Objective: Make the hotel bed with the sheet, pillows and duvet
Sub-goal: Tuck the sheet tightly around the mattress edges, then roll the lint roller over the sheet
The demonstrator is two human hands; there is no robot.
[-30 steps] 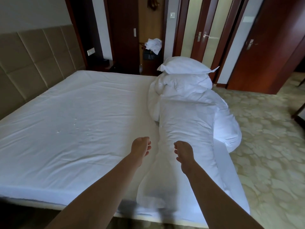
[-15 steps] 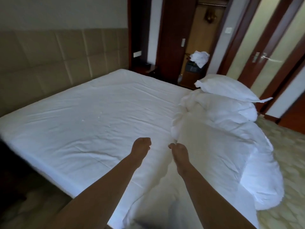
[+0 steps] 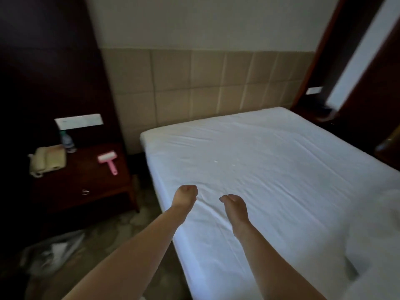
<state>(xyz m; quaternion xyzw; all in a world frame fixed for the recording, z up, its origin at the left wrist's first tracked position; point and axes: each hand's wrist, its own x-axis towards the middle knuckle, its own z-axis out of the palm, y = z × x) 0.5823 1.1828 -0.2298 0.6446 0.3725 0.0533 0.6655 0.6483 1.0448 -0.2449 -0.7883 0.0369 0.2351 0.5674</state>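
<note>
While reaching out over the left edge of the bed (image 3: 164, 191), grasp nothing: left hand (image 3: 186, 194) balled into a fist, right hand (image 3: 234, 202) with fingers curled under, no cloth caught in either as far as can be told. Find the sheet (image 3: 270, 165) already spread flat to the corners at the headboard (image 3: 194, 83), finely creased, with a few pale specks near the middle. Find the duvet (image 3: 385, 213) bunched at the bed's right edge, blurred and only partly in frame; no pillows in sight. Expect bulk without much weight there: soft, limp, likely to sag and twist inside its cover. Judge the best hold to be two corners of one short edge, pinching cover and filling together before shaking out toward the headboard. Leave the pink lint roller (image 3: 108, 161) and telephone (image 3: 47, 161) on the desk (image 3: 91, 185) beside the left edge.
</note>
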